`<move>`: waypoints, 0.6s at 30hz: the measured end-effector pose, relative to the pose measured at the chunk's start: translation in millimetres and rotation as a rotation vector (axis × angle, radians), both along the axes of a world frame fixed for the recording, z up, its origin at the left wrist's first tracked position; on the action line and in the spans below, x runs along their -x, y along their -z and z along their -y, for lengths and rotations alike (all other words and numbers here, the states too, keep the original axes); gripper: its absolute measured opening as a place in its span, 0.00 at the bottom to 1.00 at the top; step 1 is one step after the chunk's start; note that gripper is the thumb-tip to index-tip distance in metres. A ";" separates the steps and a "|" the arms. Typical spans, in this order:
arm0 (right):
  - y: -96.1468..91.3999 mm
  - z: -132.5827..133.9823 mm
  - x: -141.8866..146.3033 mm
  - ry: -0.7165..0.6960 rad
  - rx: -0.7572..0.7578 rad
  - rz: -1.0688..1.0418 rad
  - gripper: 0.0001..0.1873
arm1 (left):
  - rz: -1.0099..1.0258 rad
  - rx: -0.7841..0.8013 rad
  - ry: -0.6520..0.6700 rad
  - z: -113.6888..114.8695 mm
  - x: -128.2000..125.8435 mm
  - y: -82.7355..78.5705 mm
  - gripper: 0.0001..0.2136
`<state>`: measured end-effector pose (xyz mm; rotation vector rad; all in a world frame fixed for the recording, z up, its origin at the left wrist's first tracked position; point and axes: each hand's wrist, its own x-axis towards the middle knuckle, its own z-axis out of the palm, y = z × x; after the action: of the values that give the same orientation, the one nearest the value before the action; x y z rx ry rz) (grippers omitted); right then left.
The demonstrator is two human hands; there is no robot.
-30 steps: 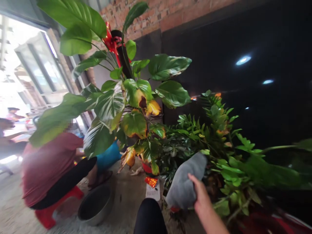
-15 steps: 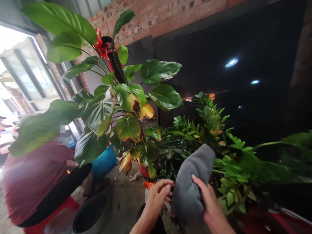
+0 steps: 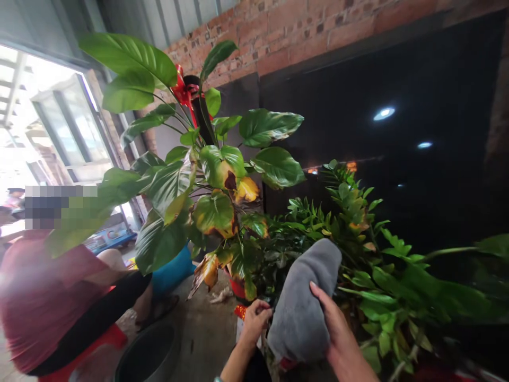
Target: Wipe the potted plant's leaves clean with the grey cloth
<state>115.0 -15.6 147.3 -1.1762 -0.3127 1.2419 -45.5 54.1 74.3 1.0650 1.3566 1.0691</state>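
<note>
My right hand [image 3: 340,334] grips a folded grey cloth [image 3: 304,302] low in the view, pressed against the leafy stems of a small-leaved plant [image 3: 358,239]. My left hand [image 3: 254,320] sits just left of the cloth with its fingers curled into the dark foliage; what they pinch is hidden. A tall plant [image 3: 207,180] with broad green leaves, some yellow and brown, rises behind, tied to a dark pole with a red ribbon [image 3: 185,95].
A person in a red shirt [image 3: 43,297] crouches at the left on a red stool, beside a metal basin [image 3: 145,353] on the concrete floor. A blue pot [image 3: 173,268] stands behind. A dark glossy panel [image 3: 397,132] and brick wall fill the right.
My left hand came up from out of view to beside the cloth, then curled its fingers into the leaves. The right hand stays on the cloth. The view shifted slightly.
</note>
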 end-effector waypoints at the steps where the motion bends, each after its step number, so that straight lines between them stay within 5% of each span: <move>1: 4.1 1.0 2.0 -0.026 0.001 -0.023 0.25 | 0.100 0.051 -0.016 -3.1 1.3 2.4 0.09; 6: 22.7 24.8 24.6 -0.266 -0.010 0.094 0.23 | 0.365 0.114 -0.051 -7.7 6.6 6.0 0.14; 11: -25.3 11.2 33.4 -0.074 -0.050 0.247 0.24 | 0.243 0.082 -0.069 0.2 -1.0 -2.1 0.08; 13: -29.5 -0.5 29.0 -0.071 -0.078 0.169 0.25 | 0.267 0.077 0.008 1.9 -4.7 -0.8 0.11; 16: -0.8 -0.2 26.7 -0.076 -0.028 0.048 0.21 | 0.401 0.117 0.225 -1.3 -7.8 6.7 0.17; 18: 24.3 13.0 31.9 -0.069 0.007 0.087 0.18 | 0.455 0.148 0.259 -6.8 -6.5 11.8 0.19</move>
<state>83.2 -28.6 123.0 -1.2364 -0.4166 1.2550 -39.0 61.0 62.5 0.7999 0.8911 0.9308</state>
